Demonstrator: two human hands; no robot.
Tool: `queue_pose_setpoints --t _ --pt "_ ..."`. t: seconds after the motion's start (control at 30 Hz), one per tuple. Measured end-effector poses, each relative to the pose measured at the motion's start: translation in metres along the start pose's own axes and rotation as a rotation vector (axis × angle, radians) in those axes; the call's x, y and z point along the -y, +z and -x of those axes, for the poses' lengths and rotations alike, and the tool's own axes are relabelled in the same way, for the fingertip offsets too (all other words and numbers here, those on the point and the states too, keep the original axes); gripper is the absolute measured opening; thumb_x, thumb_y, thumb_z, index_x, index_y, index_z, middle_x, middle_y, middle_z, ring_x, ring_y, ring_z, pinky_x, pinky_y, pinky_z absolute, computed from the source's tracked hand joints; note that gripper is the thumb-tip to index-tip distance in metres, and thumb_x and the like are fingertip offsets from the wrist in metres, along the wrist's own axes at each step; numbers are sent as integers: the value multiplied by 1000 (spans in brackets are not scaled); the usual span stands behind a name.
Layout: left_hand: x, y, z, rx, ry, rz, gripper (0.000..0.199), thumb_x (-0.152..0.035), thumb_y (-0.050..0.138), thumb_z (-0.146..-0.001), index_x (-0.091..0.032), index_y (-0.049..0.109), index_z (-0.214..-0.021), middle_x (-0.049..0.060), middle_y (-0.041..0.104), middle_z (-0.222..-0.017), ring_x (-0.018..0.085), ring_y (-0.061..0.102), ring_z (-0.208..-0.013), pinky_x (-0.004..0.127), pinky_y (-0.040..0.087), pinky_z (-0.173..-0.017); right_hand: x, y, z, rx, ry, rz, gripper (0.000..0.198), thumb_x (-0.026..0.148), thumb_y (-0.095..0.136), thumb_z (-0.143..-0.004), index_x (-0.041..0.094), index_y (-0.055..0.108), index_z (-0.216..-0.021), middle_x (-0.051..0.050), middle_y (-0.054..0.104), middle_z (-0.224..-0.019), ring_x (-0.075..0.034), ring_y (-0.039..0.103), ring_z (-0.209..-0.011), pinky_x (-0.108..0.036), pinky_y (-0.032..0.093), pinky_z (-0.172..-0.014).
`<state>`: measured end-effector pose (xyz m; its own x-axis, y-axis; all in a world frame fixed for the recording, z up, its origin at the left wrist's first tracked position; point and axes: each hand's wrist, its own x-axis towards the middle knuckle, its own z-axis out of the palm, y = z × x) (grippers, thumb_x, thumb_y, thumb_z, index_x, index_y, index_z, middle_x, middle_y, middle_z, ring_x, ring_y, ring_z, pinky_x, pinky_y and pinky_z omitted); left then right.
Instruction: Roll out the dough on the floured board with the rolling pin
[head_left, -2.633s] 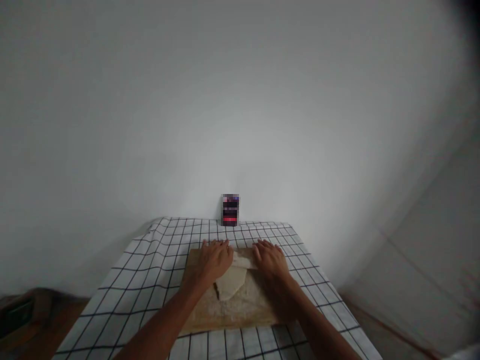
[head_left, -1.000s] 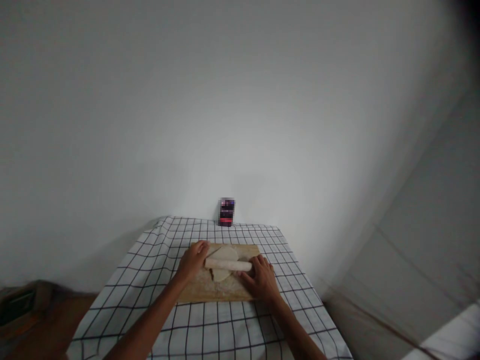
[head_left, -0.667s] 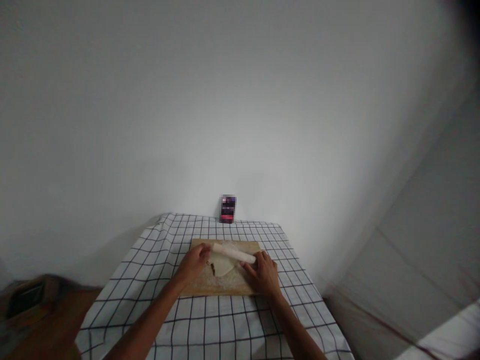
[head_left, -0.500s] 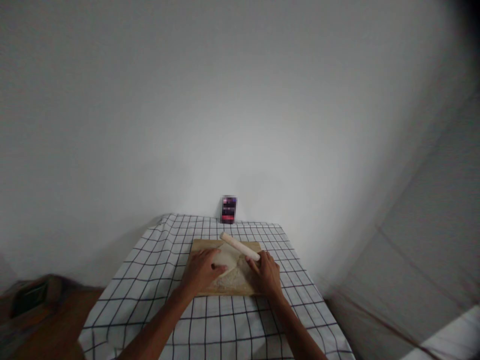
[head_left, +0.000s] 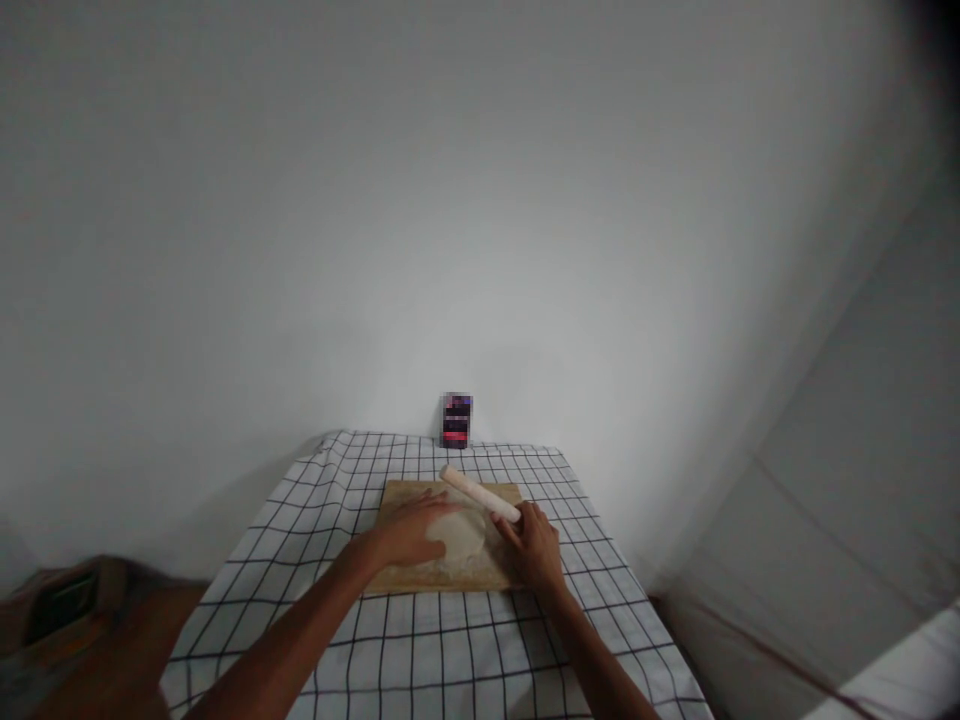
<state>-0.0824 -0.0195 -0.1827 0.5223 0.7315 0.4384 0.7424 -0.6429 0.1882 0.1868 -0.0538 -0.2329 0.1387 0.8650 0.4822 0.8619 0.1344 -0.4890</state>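
Note:
A flat, pale piece of dough (head_left: 459, 535) lies on a wooden board (head_left: 420, 577) dusted with flour. My left hand (head_left: 412, 528) is at the dough's left edge, fingers stretched toward the far side and thumb apart. Whether it presses on the dough or just hovers over it I cannot tell. My right hand (head_left: 534, 540) grips the near end of a wooden rolling pin (head_left: 480, 492). The pin slants away to the far left, over the board's back part.
A white cloth with a dark grid (head_left: 420, 655) covers the table. At its back edge a small dark, pixelated object (head_left: 456, 421) leans against the white wall (head_left: 465, 200). A box-like item (head_left: 71, 605) stands low on the left, beyond the table.
My left hand has shifted right and its fingers have straightened over the dough. The dough now lies flatter and slightly turned. My right hand and the rolling pin have stayed put.

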Motion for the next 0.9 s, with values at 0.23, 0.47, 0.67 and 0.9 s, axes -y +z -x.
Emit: queue_pose_setpoints --t 0.23,0.47,0.67,0.9 --pt "-73 23 0 -6 -233 -80 38 -47 58 -97 -40 75 -130 10 75 -138 41 63 -131 67 50 -108 -5 3 0 -27 -17 -20 56 76 41 -102 24 62 -97 -6 71 -93 -25 68 -90 -34 44 -77" --pt "-52 13 6 216 -126 6 47 -29 48 -101 -45 65 -142 -1 60 -160 36 47 -154 73 32 -126 0 3 1 -51 14 -28 56 77 43 -101 24 61 -94 -6 71 -92 -25 68 -89 -33 42 -75" --pt "-91 56 -6 91 -521 -90 56 -57 55 -95 -43 59 -150 6 42 -173 50 20 -163 88 15 -123 2 2 2 -78 5 -29 50 72 48 -101 24 62 -95 -5 71 -93 -25 68 -90 -34 43 -78" --pt "-61 29 -13 236 -234 -10 53 -45 46 -100 -42 57 -151 2 47 -170 42 24 -164 86 12 -124 -1 3 0 -52 15 -58 51 73 50 -100 24 63 -95 -5 71 -92 -24 69 -86 -33 43 -74"
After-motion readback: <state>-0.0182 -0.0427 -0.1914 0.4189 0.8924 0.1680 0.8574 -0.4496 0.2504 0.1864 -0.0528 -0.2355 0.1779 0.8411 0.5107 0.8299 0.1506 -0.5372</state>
